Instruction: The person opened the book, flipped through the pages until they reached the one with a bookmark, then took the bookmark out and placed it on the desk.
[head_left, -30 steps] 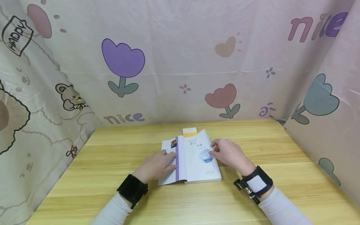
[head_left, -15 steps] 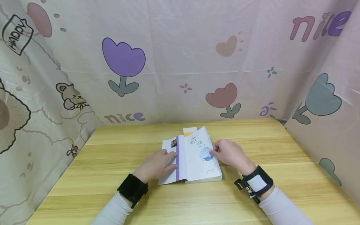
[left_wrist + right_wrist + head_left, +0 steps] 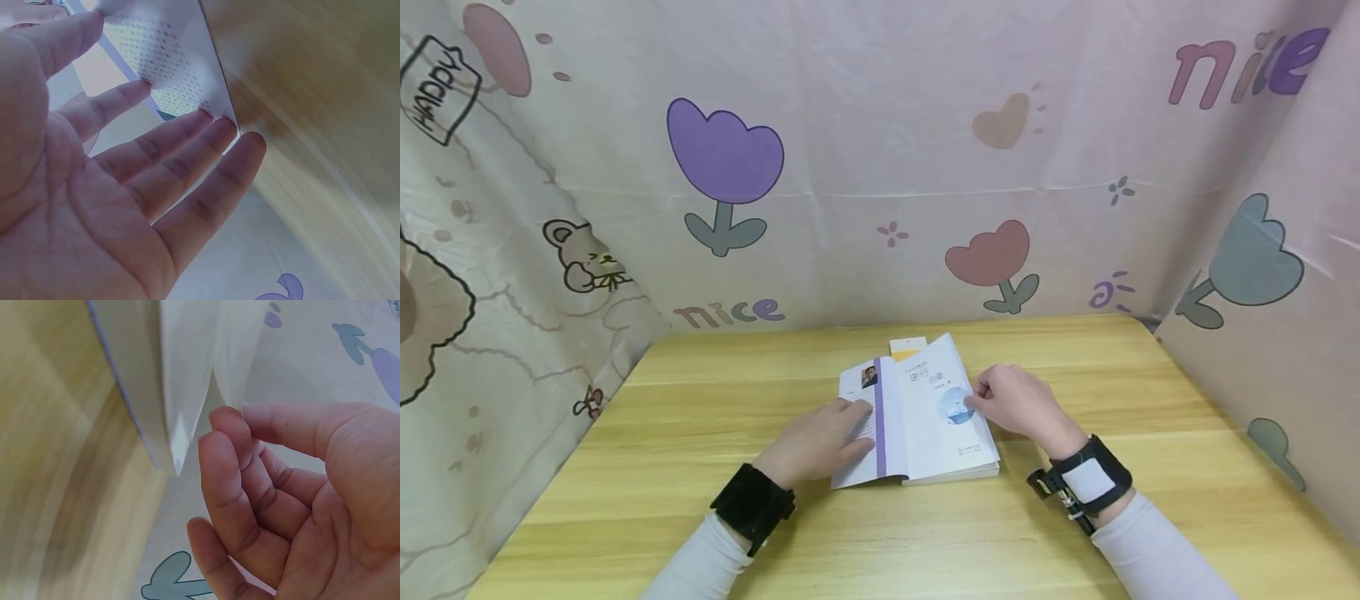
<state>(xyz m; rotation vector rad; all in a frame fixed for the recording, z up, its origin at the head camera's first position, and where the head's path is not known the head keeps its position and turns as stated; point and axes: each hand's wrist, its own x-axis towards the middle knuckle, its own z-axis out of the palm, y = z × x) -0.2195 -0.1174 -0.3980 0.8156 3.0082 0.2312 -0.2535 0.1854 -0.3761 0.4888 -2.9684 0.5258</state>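
Observation:
An open book (image 3: 932, 433) lies on the wooden table, its title page showing a round blue picture. My left hand (image 3: 820, 442) rests with spread, straight fingers on the turned-back cover flap (image 3: 867, 392), which bears a small photo and a purple stripe. In the left wrist view those fingertips touch the printed flap (image 3: 175, 62) near its edge. With thumb and index finger my right hand (image 3: 1018, 404) pinches the outer edge of a page (image 3: 237, 356). That page stands lifted off the block of pages (image 3: 134, 369) beneath, as the right wrist view shows.
A white and yellow card-like item (image 3: 908, 345) sticks out behind the book's top edge. Beyond the wooden table (image 3: 737, 367) hangs a pale curtain (image 3: 850, 125) printed with flowers. Both wrists wear black straps (image 3: 1090, 475).
The page pinched by my right hand has risen further from the block beneath. The book has shifted slightly to the right. My left hand stays on the flap.

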